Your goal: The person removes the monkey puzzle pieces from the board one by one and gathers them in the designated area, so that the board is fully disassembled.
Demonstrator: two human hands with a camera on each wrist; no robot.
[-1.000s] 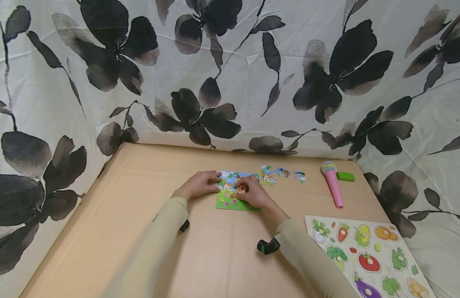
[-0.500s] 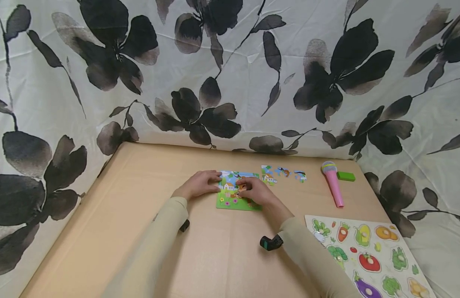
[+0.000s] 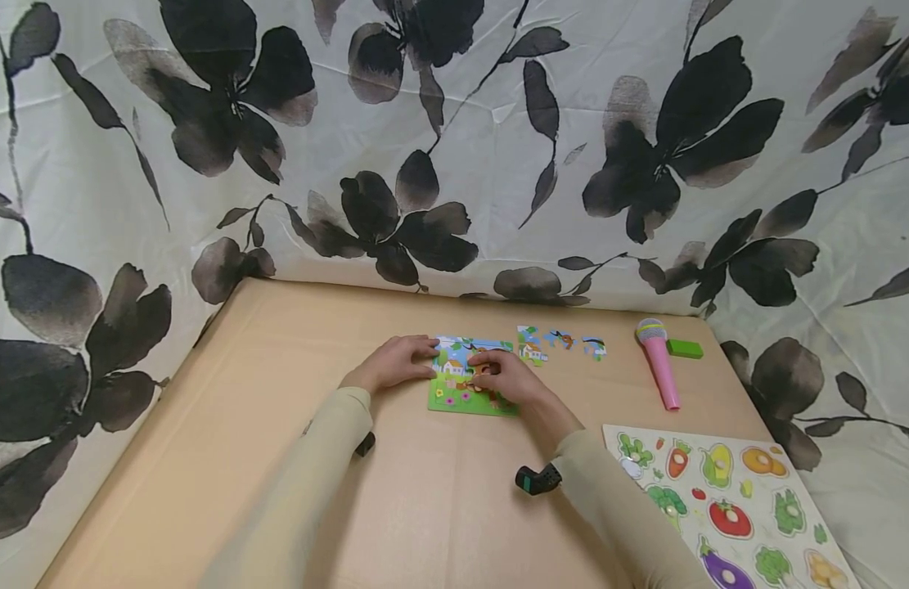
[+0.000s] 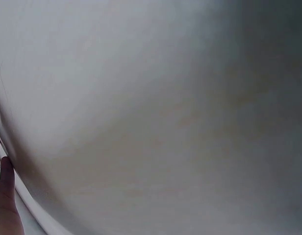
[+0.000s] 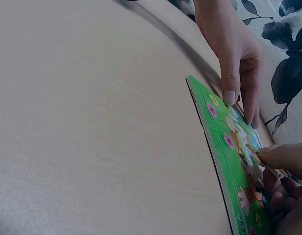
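A jigsaw puzzle board (image 3: 452,396) with a green lower border, pink flowers and a small house lies on the table. My left hand (image 3: 392,365) rests at its left edge; in the right wrist view that hand (image 5: 234,54) touches the edge with thumb and fingers fairly straight. My right hand (image 3: 515,378) is over the board's right half, thumb and fingers pinching a puzzle piece (image 5: 274,171) that is mostly hidden. Loose puzzle pieces (image 3: 531,348) lie just right of the board. The left wrist view shows mainly blurred pale surface and some fingers (image 4: 6,183).
Right of the loose pieces lie a pink toy microphone (image 3: 660,372) and a green block (image 3: 686,350). A vegetable picture board (image 3: 693,458) lies at the table's right front, near my right sleeve (image 3: 601,491). Floral cloth (image 3: 498,164) hangs behind the table (image 3: 314,327).
My right hand has shifted slightly right over the puzzle board, and its fingers lie lower on the picture. The left hand stays at the left edge. Loose pieces have not moved.
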